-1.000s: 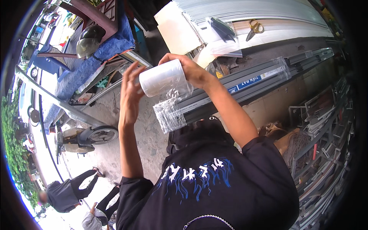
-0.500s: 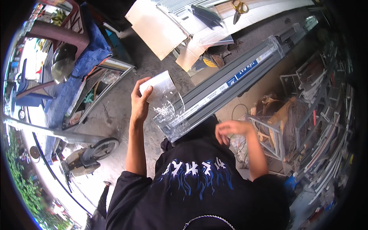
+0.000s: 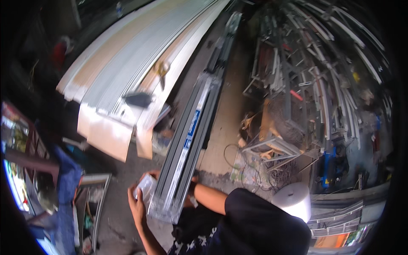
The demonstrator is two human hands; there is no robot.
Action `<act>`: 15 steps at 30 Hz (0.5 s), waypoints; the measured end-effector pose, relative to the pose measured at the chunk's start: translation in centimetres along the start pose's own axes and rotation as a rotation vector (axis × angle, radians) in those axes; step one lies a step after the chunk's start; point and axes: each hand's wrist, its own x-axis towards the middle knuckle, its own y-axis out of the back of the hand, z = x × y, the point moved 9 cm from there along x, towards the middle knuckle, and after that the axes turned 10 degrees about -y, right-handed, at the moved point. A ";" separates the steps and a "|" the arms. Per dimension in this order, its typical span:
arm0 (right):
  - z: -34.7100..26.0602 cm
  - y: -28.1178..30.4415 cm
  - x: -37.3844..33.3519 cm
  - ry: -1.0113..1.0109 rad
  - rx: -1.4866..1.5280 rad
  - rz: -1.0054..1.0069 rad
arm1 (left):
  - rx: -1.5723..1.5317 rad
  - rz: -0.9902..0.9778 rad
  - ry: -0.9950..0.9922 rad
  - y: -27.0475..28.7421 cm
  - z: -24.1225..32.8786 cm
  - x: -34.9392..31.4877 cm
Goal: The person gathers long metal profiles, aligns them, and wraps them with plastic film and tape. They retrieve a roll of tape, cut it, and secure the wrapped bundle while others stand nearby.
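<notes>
The translucent white, cylindrical roll of plastic film (image 3: 146, 188) sat lower left of centre, beside the lower end of the long, grey, metal-looking profile bundle (image 3: 190, 134); it looked light but slippery, best held by its ends. The left hand (image 3: 136, 199) curled round it; the right hand (image 3: 154, 174) was mostly hidden behind the seemingly stiff bundle, its grip impossible to tell.

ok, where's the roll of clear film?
Head view, lower left of centre: the roll of clear film is in the left hand, just left of the grey bundle's film-wrapped end.
</notes>
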 end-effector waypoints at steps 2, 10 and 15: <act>1.2 1.6 0.8 -0.022 -0.141 0.099 | 0.349 0.107 -0.160 1.7 4.1 -0.9; 3.9 3.0 1.2 -0.305 -0.145 0.110 | 0.628 -0.166 -0.409 -3.5 13.7 -7.5; 2.2 2.4 0.3 -0.379 -0.264 0.049 | 0.618 -0.058 -0.450 -4.0 12.6 -8.8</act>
